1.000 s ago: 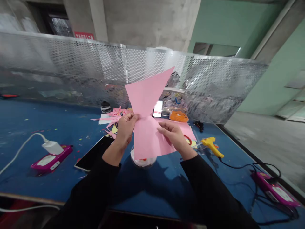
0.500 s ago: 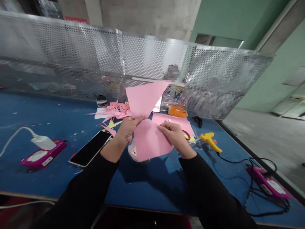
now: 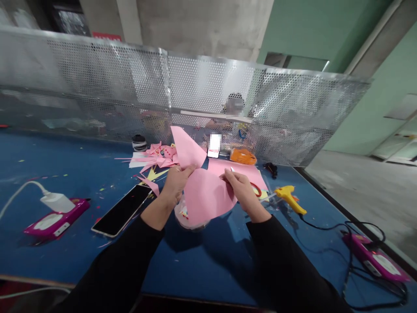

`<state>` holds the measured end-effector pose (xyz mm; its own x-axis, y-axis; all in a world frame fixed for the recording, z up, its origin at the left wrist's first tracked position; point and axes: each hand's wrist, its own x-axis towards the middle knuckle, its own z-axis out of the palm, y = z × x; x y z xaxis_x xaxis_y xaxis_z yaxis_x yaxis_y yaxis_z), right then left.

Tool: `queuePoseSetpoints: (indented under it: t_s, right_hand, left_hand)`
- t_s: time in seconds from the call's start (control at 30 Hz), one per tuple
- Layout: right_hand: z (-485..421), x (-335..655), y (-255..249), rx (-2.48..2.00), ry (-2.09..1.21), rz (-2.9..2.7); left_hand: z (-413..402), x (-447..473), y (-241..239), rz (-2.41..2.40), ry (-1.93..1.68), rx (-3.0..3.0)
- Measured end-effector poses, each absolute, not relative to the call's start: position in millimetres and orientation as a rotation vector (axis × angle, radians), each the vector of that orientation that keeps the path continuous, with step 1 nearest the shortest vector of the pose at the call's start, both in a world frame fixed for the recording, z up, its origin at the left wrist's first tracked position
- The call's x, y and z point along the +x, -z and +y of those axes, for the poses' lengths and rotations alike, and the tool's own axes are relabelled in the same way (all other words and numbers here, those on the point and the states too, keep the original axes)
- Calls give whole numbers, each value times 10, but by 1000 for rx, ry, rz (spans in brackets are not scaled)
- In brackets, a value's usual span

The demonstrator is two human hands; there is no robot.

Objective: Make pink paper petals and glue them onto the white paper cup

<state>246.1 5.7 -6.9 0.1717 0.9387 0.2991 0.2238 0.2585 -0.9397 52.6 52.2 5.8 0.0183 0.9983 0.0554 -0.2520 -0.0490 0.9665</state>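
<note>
The left hand (image 3: 176, 182) and right hand (image 3: 239, 189) both pinch the paper (image 3: 205, 198), up in the air just right of the phone (image 3: 122, 210). Best to bend it slowly, with the edges lined up.

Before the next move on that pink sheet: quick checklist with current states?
1. Grip of left hand on pink paper sheet: ok, pinched.
2. Grip of right hand on the sheet: ok.
3. Sheet lifted off the blue table: ok.
4. The smartphone apart from the sheet: ok.
5. The yellow glue gun apart from the right hand: ok.
6. The red scissors closed: cannot tell, mostly hidden behind the right hand.
</note>
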Motion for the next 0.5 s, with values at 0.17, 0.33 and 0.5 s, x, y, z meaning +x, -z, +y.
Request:
queuePoseSetpoints:
  t_s: [0.17,0.33,0.5]
  right_hand:
    - [-1,2380,15,-1169,-817,-1325]
    - [-18,2360,-13,-1108,-954,-1184]
    - [15,2389,-7,-978,-1045,-1002]
  left_hand:
    - [420,528,-140,980,-1260,1126]
    - [305,579,-183,942,-1072,1205]
    - [282,607,-161,948,-924,1244]
